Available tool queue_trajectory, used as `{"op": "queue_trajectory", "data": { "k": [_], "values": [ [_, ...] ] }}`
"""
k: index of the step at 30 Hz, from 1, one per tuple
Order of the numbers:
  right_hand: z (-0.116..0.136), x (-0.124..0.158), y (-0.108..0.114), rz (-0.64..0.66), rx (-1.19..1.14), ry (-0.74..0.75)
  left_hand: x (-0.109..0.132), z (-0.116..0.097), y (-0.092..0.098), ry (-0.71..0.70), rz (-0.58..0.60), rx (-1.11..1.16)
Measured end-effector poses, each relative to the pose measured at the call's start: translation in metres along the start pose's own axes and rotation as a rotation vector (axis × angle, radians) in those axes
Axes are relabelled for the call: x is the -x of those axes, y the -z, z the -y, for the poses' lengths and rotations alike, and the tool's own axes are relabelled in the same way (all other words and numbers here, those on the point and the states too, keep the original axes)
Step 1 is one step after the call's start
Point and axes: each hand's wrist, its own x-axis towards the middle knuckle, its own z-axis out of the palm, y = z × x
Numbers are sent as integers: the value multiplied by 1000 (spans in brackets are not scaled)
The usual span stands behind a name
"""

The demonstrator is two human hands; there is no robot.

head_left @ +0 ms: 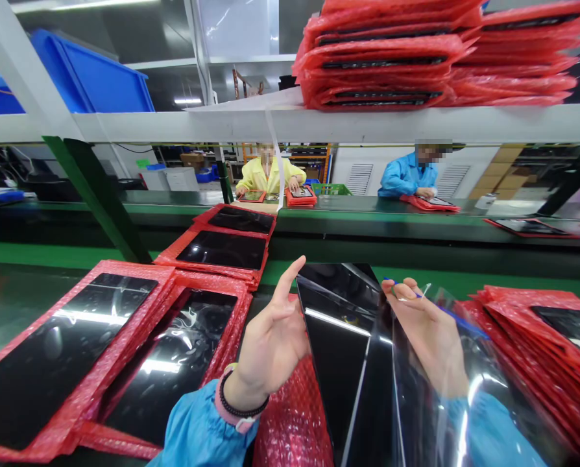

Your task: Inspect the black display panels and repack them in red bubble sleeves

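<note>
The left hand (pixel 275 337), wearing a dark beaded bracelet (pixel 244 410) over a light-blue sleeve (pixel 207 421), is at the left edge of a glossy black rectangular panel (pixel 341 344). One digit points upward, loosely extended; the others are partly hidden at the edge, so how firmly they grip cannot be told. The panel stands tilted in the near centre, with a red bubble-wrap pouch (pixel 294 421) just left of its lower part. The right hand (pixel 431 324) has its fingers curled in, pinching the top of a clear, shiny plastic film (pixel 446 408) with blue edging, which hangs on the right side of the panel, in front of the wrist and sleeve.

To the left, two black panels (pixel 71 350) lie side by side on red bubble-wrap pouches, and beyond them lies a further red-wrapped stack (pixel 222 243). At the right is a leaning pile of red pouches (pixel 538 350). Across the green work surface (pixel 368 250), on the far side, a person in yellow (pixel 270 175) and another in blue (pixel 407 175) handle red-wrapped items. Above, a white shelf (pixel 173 126) carries red-wrapped bundles (pixel 382 65) at the right and a blue plastic bin (pixel 95 78) at the left.
</note>
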Motion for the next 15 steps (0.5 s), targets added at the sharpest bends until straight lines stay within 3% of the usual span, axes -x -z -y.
{"op": "queue_trajectory", "data": {
  "k": [4, 7, 10, 15],
  "values": [
    [-2, 4, 3, -32, 133, 117, 4, 0, 0, -6, 16, -33],
    [-4, 7, 4, 63, 182, 186, 6, 1, -2, -23, 27, -43],
    [-3, 11, 4, 125, 225, 200, 8, 1, -5, -38, 62, -29],
    [-2, 18, -1, 102, 335, 237, 8, 1, -4, -31, 141, 28]
  ]
}}
